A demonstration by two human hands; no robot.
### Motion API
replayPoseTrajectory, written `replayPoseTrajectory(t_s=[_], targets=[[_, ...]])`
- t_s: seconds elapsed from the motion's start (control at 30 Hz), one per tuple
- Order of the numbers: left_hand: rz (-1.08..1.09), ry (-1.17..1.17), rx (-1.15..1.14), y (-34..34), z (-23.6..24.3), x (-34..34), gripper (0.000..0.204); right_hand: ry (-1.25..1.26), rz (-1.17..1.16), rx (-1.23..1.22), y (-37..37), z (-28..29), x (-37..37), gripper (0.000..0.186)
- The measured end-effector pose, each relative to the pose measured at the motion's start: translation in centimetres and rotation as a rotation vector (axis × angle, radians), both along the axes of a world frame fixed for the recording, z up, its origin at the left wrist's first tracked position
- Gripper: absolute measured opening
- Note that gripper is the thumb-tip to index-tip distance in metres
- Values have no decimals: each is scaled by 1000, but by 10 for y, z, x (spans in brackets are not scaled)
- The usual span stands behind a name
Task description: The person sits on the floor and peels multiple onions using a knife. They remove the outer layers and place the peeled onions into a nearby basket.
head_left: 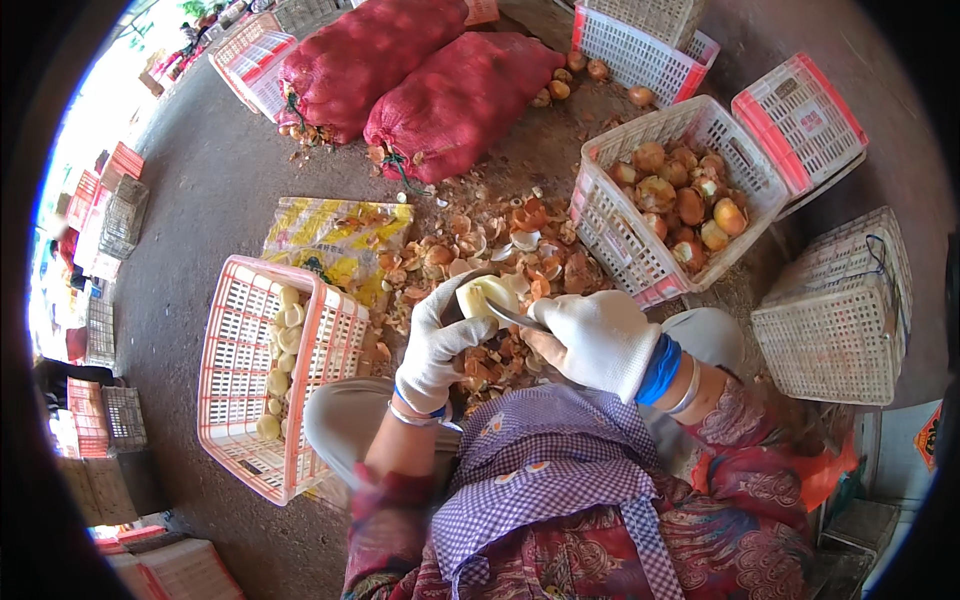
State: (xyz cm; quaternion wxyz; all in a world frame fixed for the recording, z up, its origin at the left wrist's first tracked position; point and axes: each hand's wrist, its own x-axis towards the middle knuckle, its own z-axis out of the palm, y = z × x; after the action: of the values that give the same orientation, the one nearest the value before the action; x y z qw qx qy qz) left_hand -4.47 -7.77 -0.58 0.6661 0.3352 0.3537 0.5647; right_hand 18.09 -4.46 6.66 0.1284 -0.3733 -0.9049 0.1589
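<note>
My left hand [447,340], in a white knit glove, is closed around a pale peeled onion [486,297]. In my right hand [597,336], also gloved in white, is a knife [513,316] whose blade touches the onion. Most of the knife's handle is hidden by my fingers. Below both hands lies a heap of brown onion skins [500,250]. To the left stands a pink-and-white crate [222,340] with several peeled onions [287,340] in it. At the right, a white crate [622,225] holds many unpeeled onions [690,207].
Two full red mesh sacks [465,100] lie at the back. A yellow-and-white plastic sack [335,235] is flat on the floor beside the skins. More crates stand at the right, one a whitish basket [835,315]. Loose onions [558,90] lie near the sacks.
</note>
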Motion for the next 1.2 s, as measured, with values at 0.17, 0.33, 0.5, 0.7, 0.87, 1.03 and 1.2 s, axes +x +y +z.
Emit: replayPoseTrajectory(t_s=[0.17, 0.33, 0.5, 0.7, 0.87, 1.03, 1.2], targets=[[-48, 49, -33, 0, 0, 1, 82, -158, 112, -7, 13, 8, -1, 20], [-78, 99, -31, 0, 3, 0, 78, -254, 95, -67, 28, 8, -1, 18], [-94, 61, -50, -1, 7, 2, 75, -236, 125, -87, 27, 6, 3, 17], [-35, 156, -72, -2, 10, 8, 70, -354, 149, -14, 35, 6, -2, 14], [7, 110, -53, 0, 6, 7, 62, -445, 57, 226, 28, -8, -13, 13], [3, -69, -102, -1, 10, 9, 49, -202, -6, 142, 25, -24, -12, 14], [0, -158, -124, -3, 6, 11, 42, 37, -98, -34, 23, -44, -19, 18]])
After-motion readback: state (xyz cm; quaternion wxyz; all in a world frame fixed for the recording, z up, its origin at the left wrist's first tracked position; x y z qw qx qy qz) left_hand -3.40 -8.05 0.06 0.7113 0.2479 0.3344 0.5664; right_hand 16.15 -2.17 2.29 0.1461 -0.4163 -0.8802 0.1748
